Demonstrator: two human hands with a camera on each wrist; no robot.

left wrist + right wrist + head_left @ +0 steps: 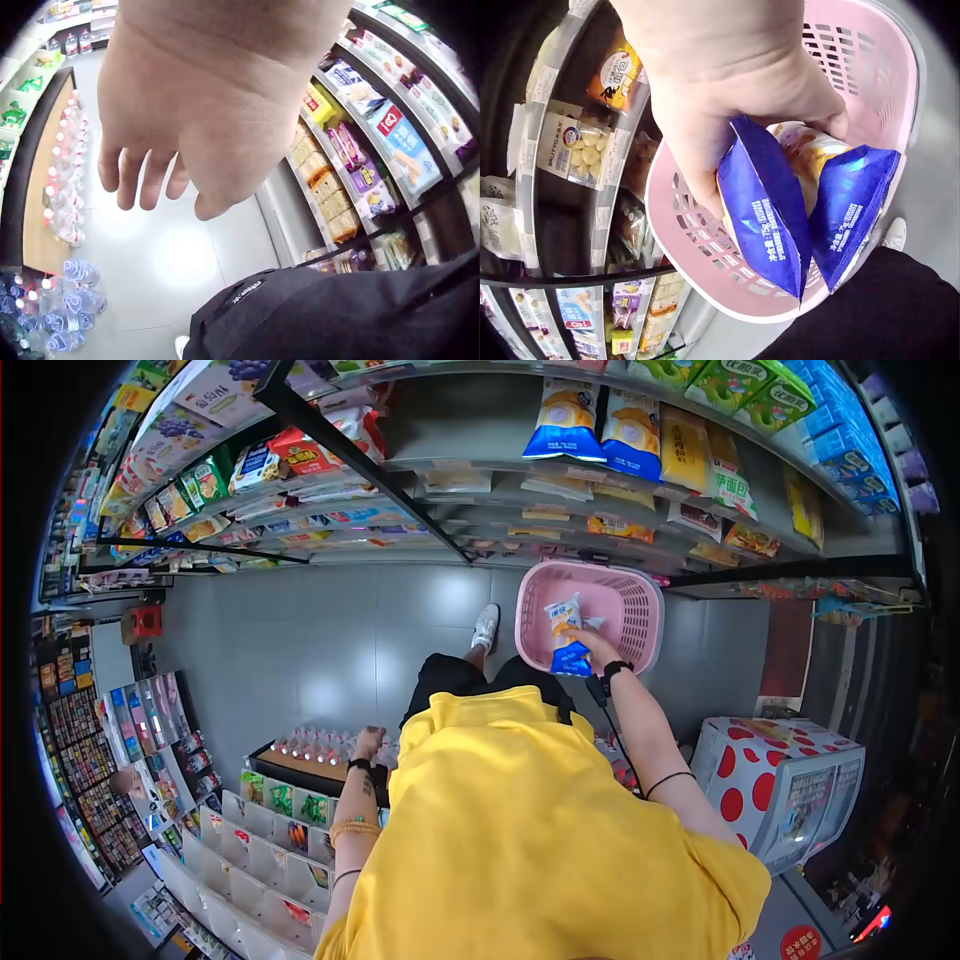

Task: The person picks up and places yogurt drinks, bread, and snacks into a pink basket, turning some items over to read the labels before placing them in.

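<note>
Left of the pink basket (pixel 655 622), nearer the body, the left hand (pixel 199 105) hangs released. Over the basket, the right hand (pixel 742 90) grasps a blue-ended snack bag (pixel 761 217) — probably light, soft, slippery and crushable, best held gently mid-body. Its long axis runs roughly fore-and-aft, blue end bodyward. Beside it is a second bag (pixel 855 210) — whether gripped, I cannot tell. Beyond the basket are shelves (pixel 440 440).
</note>
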